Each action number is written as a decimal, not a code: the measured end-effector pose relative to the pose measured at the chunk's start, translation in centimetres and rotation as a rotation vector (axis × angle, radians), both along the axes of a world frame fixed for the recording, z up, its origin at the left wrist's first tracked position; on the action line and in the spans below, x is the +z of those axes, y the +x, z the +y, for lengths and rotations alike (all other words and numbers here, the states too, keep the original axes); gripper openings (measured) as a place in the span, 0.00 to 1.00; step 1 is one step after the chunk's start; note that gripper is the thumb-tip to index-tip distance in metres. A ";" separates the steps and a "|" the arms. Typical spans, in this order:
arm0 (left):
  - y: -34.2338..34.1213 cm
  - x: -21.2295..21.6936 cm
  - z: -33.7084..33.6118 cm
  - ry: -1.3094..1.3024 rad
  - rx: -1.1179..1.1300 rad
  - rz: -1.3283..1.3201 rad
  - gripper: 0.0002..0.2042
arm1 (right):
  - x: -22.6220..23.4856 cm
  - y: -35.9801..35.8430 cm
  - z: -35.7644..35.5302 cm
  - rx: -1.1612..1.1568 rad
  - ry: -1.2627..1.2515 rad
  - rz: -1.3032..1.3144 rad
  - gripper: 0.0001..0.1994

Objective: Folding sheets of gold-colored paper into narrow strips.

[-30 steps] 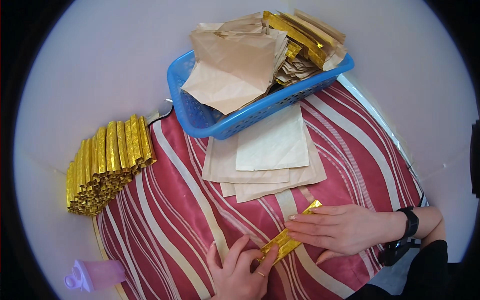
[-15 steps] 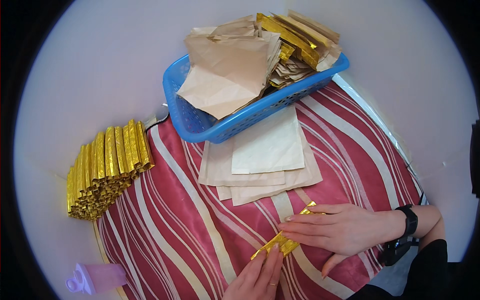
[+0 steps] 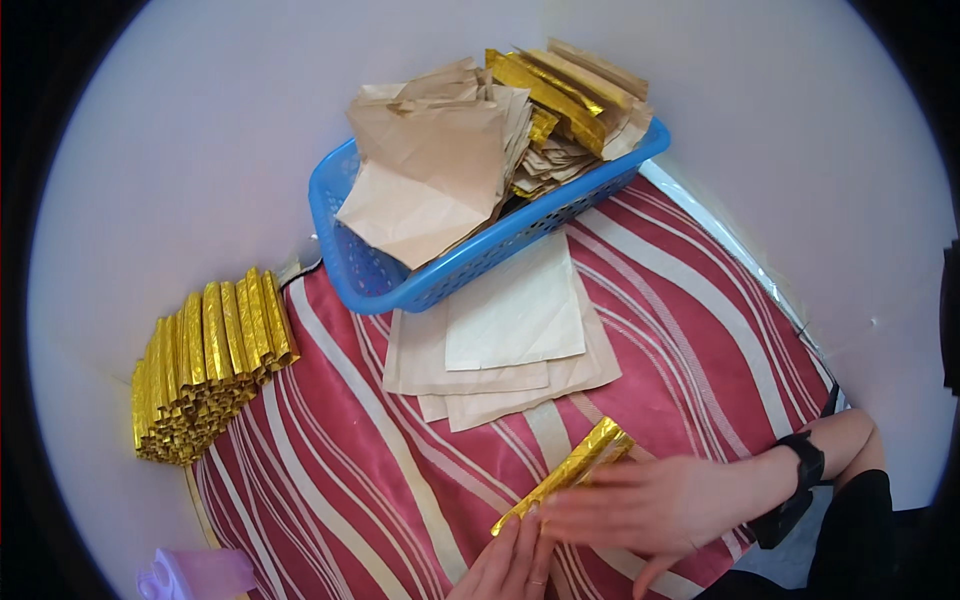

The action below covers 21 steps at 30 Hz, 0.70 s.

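A folded strip of gold foil paper (image 3: 578, 462) lies slantwise on the striped cloth near the front. Its upper end shows a raised fold and shiny creases. My left hand (image 3: 510, 562) rests its outstretched fingertips on the strip's lower end; its thumb is hidden. My right hand (image 3: 650, 508), slightly blurred, reaches flat across the strip's near side with fingers stretched toward the left fingertips. Beyond the strip lie several sheets of pale paper, a white one (image 3: 515, 315) on top of beige ones (image 3: 590, 380).
A blue plastic basket (image 3: 500, 245) at the back holds brown paper sheets (image 3: 430, 165) and gold foil pieces (image 3: 555, 95). Rolled gold foil tubes (image 3: 210, 350) are stacked at left. A lilac cup (image 3: 205, 575) stands lower left on the red striped cloth (image 3: 400, 480). Pale walls surround everything.
My right hand has slid down and left along the gold foil strip toward my left hand, uncovering its upper end. The strip now shows a raised fold. The view has shifted slightly.
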<state>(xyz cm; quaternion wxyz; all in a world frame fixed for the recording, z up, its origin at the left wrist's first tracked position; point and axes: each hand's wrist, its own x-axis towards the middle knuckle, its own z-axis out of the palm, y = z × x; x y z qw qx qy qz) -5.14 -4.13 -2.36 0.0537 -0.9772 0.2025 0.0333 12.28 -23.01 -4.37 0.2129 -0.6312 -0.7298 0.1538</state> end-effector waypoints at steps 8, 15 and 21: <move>0.2 0.1 0.5 0.169 -0.141 0.002 0.23 | 0.1 -0.4 -0.1 -0.030 0.003 0.125 0.51; 0.5 0.8 0.7 0.191 -0.137 -0.002 0.23 | -0.5 0.8 0.2 0.058 -0.115 0.019 0.48; 0.1 -0.7 0.9 -0.120 0.006 -0.040 0.23 | -0.5 1.0 0.5 0.060 -0.110 0.060 0.47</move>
